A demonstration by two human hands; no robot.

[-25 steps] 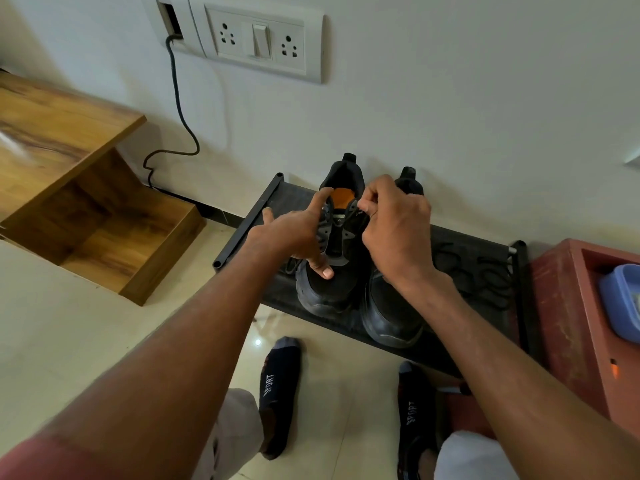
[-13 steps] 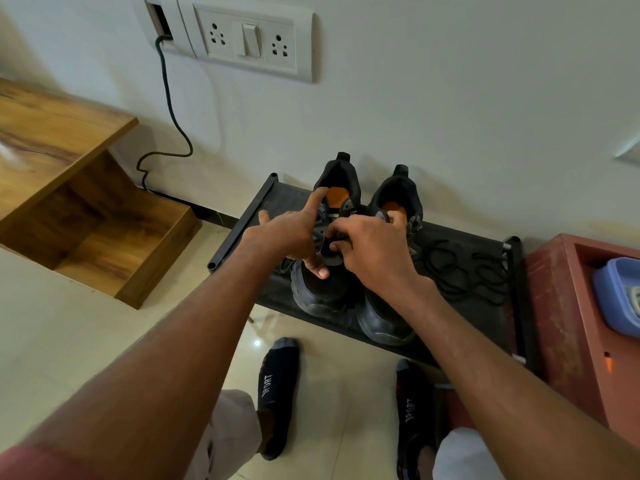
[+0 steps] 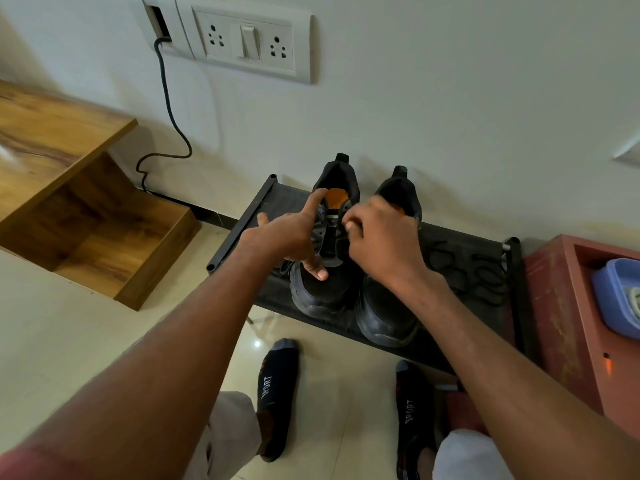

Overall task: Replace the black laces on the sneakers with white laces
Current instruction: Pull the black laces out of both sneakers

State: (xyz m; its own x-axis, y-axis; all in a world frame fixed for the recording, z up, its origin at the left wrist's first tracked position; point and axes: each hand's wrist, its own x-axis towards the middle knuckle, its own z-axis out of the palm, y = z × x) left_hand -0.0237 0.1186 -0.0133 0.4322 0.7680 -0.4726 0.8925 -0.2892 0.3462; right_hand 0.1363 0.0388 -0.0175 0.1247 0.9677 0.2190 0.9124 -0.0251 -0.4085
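Two black sneakers stand side by side on a low black rack (image 3: pixel 446 348), toes toward me. My left hand (image 3: pixel 287 233) rests on the left sneaker (image 3: pixel 322 296), index finger straight up along the orange tongue and thumb pressing down on the vamp. My right hand (image 3: pixel 384 244) is curled beside it over the upper eyelets, fingertips pinching a black lace there. It covers much of the right sneaker (image 3: pixel 384 317), whose lacing is hidden. A loose black lace (image 3: pixel 485 271) lies coiled on the rack to the right. No white lace is in view.
A red crate (image 3: pixel 561 306) holding a blue tub (image 3: pixel 616 296) stands right of the rack. A wooden shelf unit (image 3: pixel 86 209) sits at left, with a black cable (image 3: pixel 173 119) running down the wall. My socked feet (image 3: pixel 277 393) stand on the tiled floor.
My right hand dipped to the lower eyelets of the left sneaker, then rose back toward the tongue. My left hand has stayed on that sneaker.
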